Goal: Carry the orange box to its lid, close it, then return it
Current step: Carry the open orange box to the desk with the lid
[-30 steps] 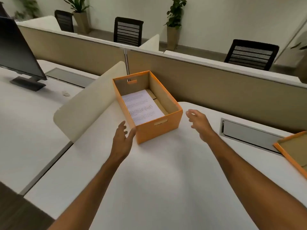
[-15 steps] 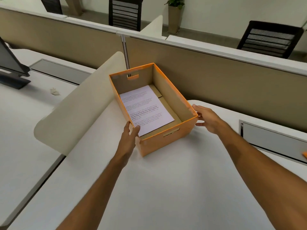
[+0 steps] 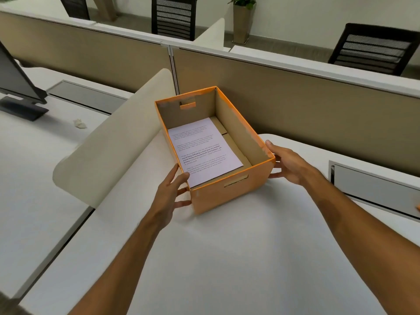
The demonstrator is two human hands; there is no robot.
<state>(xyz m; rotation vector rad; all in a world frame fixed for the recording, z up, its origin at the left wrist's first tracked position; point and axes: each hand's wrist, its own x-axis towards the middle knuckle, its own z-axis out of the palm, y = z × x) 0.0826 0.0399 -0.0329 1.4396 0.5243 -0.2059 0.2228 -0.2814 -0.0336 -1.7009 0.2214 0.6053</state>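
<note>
The orange box point(image 3: 229, 196) stands open on the white desk point(image 3: 227, 258), lidless, with a printed sheet of paper point(image 3: 203, 151) lying flat inside. My left hand point(image 3: 169, 196) presses against the box's near left corner, thumb on the rim. My right hand point(image 3: 288, 164) holds the box's right corner, thumb over the top edge. The box rests on the desk. A sliver of orange, the lid's corner point(image 3: 417, 208), shows at the far right edge.
A cream curved divider point(image 3: 106, 151) rises just left of the box. A tan partition wall point(image 3: 306, 105) runs behind it. A grey cable hatch point(image 3: 372, 192) is set in the desk at right. A monitor point(image 3: 16, 83) stands on the left desk.
Both hands moved from hovering near the box to gripping its two near corners. The view has come closer and tilted down, so the lid has slid almost out of frame.
</note>
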